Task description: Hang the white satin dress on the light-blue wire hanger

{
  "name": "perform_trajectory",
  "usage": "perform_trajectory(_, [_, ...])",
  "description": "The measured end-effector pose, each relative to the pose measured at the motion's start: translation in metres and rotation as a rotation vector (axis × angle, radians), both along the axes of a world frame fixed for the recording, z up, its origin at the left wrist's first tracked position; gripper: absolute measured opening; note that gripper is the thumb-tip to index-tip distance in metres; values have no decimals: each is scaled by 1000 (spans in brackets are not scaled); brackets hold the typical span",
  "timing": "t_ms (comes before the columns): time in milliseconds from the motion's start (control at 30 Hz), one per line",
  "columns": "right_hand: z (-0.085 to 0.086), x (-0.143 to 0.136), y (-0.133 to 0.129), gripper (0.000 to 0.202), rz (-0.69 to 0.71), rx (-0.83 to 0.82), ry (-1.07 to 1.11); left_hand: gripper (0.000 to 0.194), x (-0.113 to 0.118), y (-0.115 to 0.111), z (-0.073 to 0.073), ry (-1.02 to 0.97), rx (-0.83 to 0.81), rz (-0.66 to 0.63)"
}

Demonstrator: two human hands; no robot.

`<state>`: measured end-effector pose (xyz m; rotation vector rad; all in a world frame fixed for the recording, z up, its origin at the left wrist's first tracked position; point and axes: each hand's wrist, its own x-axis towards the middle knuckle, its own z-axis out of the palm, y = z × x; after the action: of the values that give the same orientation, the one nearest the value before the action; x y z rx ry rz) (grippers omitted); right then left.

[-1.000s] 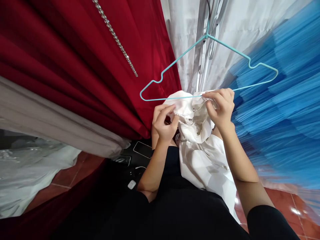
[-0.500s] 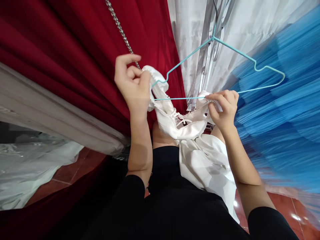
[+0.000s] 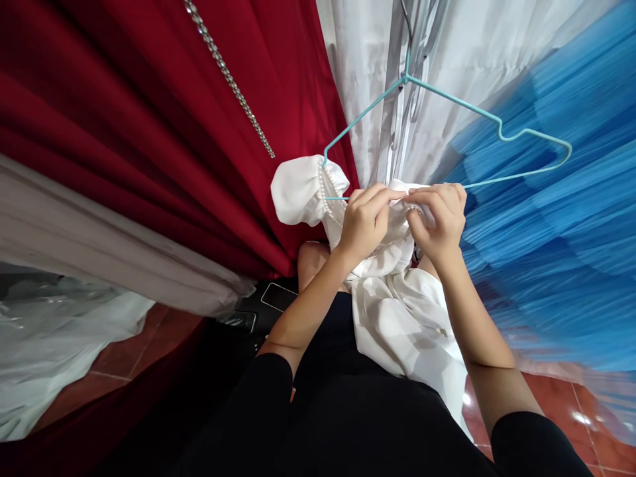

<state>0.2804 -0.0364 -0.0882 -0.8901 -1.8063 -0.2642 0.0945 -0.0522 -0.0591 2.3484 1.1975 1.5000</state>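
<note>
A white dress [image 3: 405, 318] with pearl-trimmed edges lies over my lap. Its left puff sleeve [image 3: 298, 191] sits on the left arm of a thin turquoise hanger [image 3: 450, 97]. My left hand [image 3: 366, 222] reaches across to the middle, its fingers pinched at the dress's upper edge by the hanger's bottom bar. Right beside it, my right hand [image 3: 440, 218] pinches the pearl-edged cloth of the other shoulder. The right arm of the hanger sticks out bare beyond my right hand. My fingers hide part of the bar and neckline.
Red cloth [image 3: 238, 40] with a rhinestone strip [image 3: 231, 83] hangs at the left, above beige cloth [image 3: 99, 232]. Blue tulle [image 3: 556, 245] fills the right side. White cloth and a metal pole stand behind the hanger. A phone [image 3: 278, 297] lies left of my lap.
My left hand has let go of the left sleeve and moved right, next to my right hand. The left sleeve now rests on the hanger's arm. My right hand stays at the other shoulder.
</note>
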Motion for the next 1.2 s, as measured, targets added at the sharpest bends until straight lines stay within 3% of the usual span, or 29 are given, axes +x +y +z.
perform_trajectory(67, [-5,14,-3,13,-30,75,64,35,-7,7,-6,14,12,19])
perform_trajectory(200, [-2,69,9,15,-259,185,270,33,-27,16,-6,5,66,-17])
perform_trajectory(333, [28,125,40,39,-397,159,379,34,-28,16,-3,-17,58,-58])
perform_trajectory(500, [67,154,60,48,-510,47,371,35,-12,15,-2,-72,-26,-125])
perform_trajectory(633, [83,150,58,51,-483,-12,359,36,-13,16,0,-65,-48,-105])
perform_trajectory(867, [104,87,57,36,-175,274,275,36,-20,11,4,-37,-56,-58])
perform_trajectory(1067, [93,103,44,33,-74,303,268,37,-26,12,7,14,-81,-24])
perform_trajectory(1200, [102,97,32,32,-83,225,252,38,-25,15,6,-2,-90,-53])
